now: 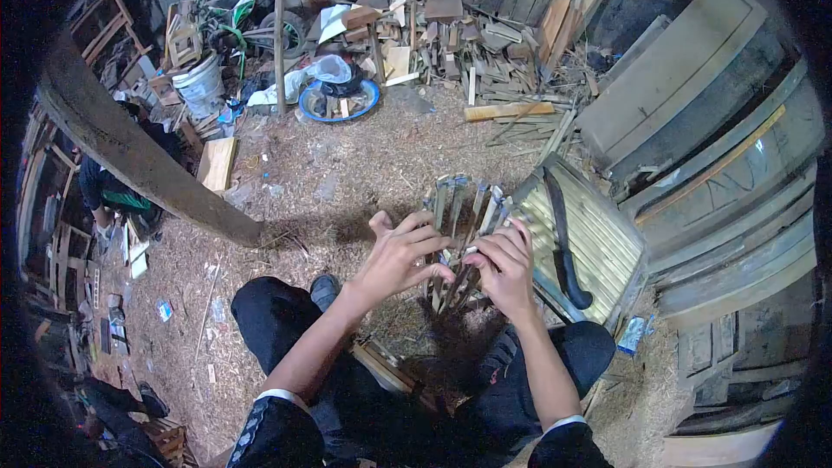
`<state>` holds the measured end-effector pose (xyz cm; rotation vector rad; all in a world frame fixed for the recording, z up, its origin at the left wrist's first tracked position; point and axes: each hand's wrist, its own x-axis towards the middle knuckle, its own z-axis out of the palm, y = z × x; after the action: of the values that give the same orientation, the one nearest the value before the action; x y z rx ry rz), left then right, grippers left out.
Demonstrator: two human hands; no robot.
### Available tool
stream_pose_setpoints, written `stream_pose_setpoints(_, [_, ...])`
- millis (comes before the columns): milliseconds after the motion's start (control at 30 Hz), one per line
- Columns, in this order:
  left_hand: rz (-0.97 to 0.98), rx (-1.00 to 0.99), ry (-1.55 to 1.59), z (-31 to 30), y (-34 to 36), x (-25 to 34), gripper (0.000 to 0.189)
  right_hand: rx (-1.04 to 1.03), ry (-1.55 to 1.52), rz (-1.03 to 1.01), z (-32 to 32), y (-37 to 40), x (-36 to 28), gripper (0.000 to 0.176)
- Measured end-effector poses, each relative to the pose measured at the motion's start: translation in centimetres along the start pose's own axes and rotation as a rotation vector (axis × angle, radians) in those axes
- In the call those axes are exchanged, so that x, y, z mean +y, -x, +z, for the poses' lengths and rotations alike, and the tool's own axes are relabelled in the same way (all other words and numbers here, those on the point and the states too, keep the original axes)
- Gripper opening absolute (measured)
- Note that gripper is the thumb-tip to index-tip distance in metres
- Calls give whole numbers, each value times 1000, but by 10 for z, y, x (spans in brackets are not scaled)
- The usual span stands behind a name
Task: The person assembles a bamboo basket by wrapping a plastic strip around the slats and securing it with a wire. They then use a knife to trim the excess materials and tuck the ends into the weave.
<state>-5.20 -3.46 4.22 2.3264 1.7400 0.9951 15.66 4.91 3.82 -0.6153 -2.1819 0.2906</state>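
1. Wooden and pale, the bundle of sticks (459, 208) stands upright on the floor (347, 173) just ahead of the person's knees, near the middle of the scene, with its tops fanning outward.
2. The left hand (394, 260) presses on the left side of the bundle, its fingers (425, 247) spread and curled round the outer sticks.
3. The right hand (504, 267) grips the right side, its fingers (494, 247) wrapped tight round several sticks near their middle.
4. Both hands meet on the bundle, almost touching each other.
5. Just right of the bundle a slatted panel (607, 251) leans at a tilt, touching or nearly touching the sticks.
6. A dark-handled knife (563, 243) lies along the panel, handle towards the near side.
7. Sawdust and shavings cover the floor all around.
8. A thick beam (130, 152) slants across the left, and beyond it another person (108, 191) crouches.
9. Far off lie a blue basin (338, 102), a white bucket (201, 82) to its left, and a heap of offcuts (472, 39) against the plank wall.
10. Long boards (693, 95) are stacked on the right.
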Motion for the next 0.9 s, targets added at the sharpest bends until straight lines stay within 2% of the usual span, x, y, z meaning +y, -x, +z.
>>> stream_pose_setpoints(633, [-4, -60, 23, 4, -4, 2, 53, -10, -40, 7, 0, -5, -6, 15])
stream_pose_setpoints(900, [31, 36, 9, 17, 3, -12, 41, -9, 47, -58, 8, 2, -10, 21])
